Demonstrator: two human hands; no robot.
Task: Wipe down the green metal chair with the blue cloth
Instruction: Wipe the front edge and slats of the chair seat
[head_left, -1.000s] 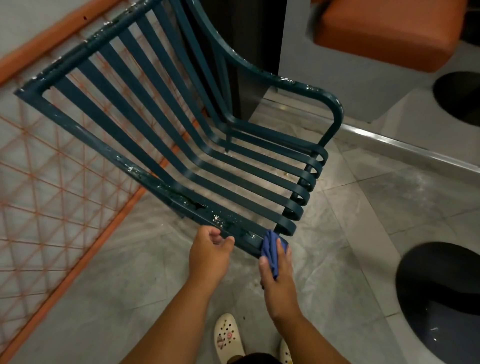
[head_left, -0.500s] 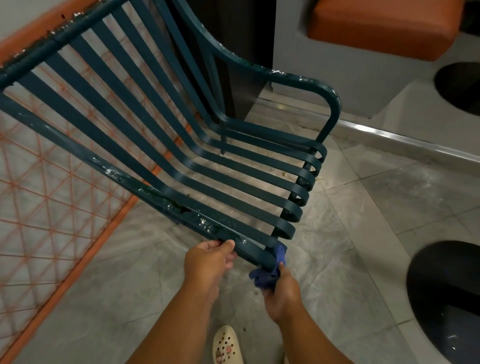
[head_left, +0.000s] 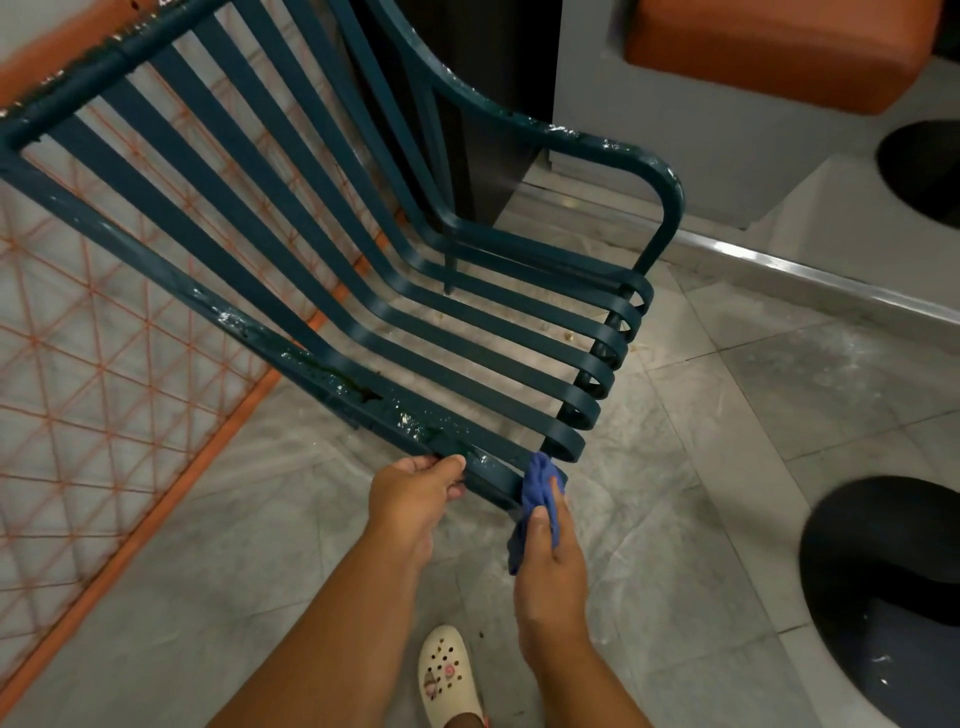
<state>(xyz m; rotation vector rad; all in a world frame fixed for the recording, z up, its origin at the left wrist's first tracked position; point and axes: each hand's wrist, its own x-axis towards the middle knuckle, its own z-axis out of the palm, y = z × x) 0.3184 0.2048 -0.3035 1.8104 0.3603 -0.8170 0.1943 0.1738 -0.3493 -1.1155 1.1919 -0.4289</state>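
The green metal chair (head_left: 322, 291) with slatted back and seat is tipped toward me, its near armrest bar running down to my hands. That bar has chipped, wet-looking patches. My left hand (head_left: 415, 496) grips the bar near its lower end, thumb on top. Just right of it, my right hand (head_left: 550, 561) holds the bunched blue cloth (head_left: 537, 491) and presses it on the bar's rounded front end. The far armrest curves at the upper right.
An orange wire-mesh panel (head_left: 88, 395) leans at the left. Grey marble tiles (head_left: 727, 467) cover the floor. An orange cushioned seat (head_left: 779, 47) and dark round openings (head_left: 883, 597) lie at the right. My cream clog (head_left: 447, 675) stands below the hands.
The right hand with the cloth dipped under the bar end, then came back up onto it. The left hand kept its grip; the chair tilted slightly closer.
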